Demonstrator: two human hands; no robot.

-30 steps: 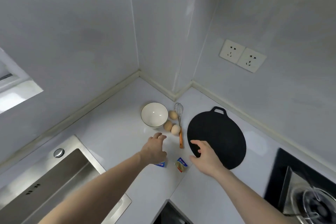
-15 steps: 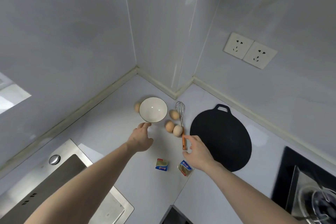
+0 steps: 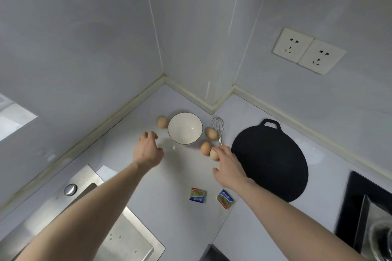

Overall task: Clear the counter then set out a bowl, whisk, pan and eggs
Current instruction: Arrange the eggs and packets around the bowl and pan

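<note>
Left to right across the counter (image 3: 127, 176): the sink (image 3: 127, 237) at the near left edge; the left hand (image 3: 148, 150), fingers loosely spread and holding nothing, hovering short of the far-left egg (image 3: 162, 122); the white bowl (image 3: 185, 128) just beside that egg; two more eggs (image 3: 211, 133) (image 3: 205, 148) right of the bowl; a fourth egg (image 3: 213, 154) at the fingertips of the right hand (image 3: 230, 167); the whisk (image 3: 218, 128), wire head toward the wall, its handle hidden under that hand; the flat black pan (image 3: 269, 161) with its loop handle at the far rim. Two small foil packets (image 3: 197, 195) (image 3: 225, 198) lie near the front edge. Whether the right fingers grip the egg, the whisk handle, or merely rest there cannot be told.

Handling, as judged: the eggs are light, brittle and prone to roll, best cradled around the widest part with gentle pressure. The bowl appears rigid, glazed and likely slippery, best taken by the rim. The whisk is light and taken by the handle; the pan is probably the heaviest item, taken by its loop.

Against the earlier frames, the left hand has moved from near the packets up toward the bowl and left egg; the right hand has left the pan edge for the whisk handle and nearest egg.
</note>
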